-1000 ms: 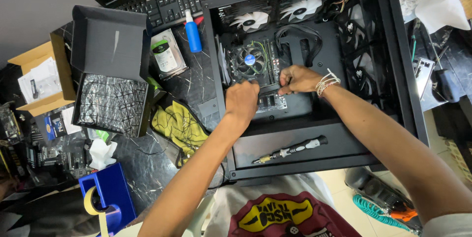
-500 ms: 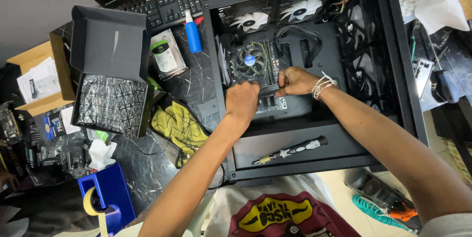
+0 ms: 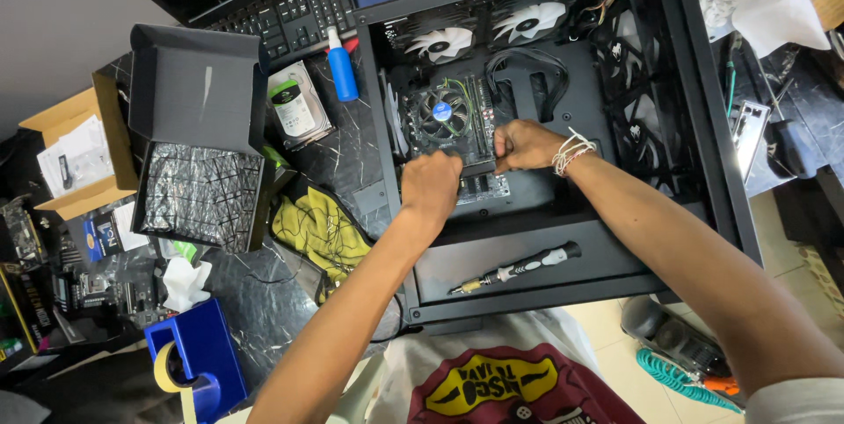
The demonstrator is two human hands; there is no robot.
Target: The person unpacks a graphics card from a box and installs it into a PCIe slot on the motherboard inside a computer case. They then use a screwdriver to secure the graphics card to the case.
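— What is held by the two hands?

— A flat dark card [image 3: 475,166] is gripped at its two ends inside the open computer case [image 3: 703,125], which is laid flat on the desk [image 3: 255,301]. The left hand [image 3: 431,188] is closed over the card's left end, the right hand [image 3: 520,144] pinched on its right end.

— How is the card laid?

— Its long axis is run left to right, directly between the two grips, just near of the round cooler fan [image 3: 441,113] on the board. Neither hand is set nearer; both are touching it.

— And what is seen around?

— A screwdriver [image 3: 519,268] is laid on the case's near ledge, well apart from the hands. A blue bottle [image 3: 341,72], a hard drive [image 3: 299,108] and an open black box [image 3: 198,138] are seen to the left, a keyboard [image 3: 281,7] at the far side.
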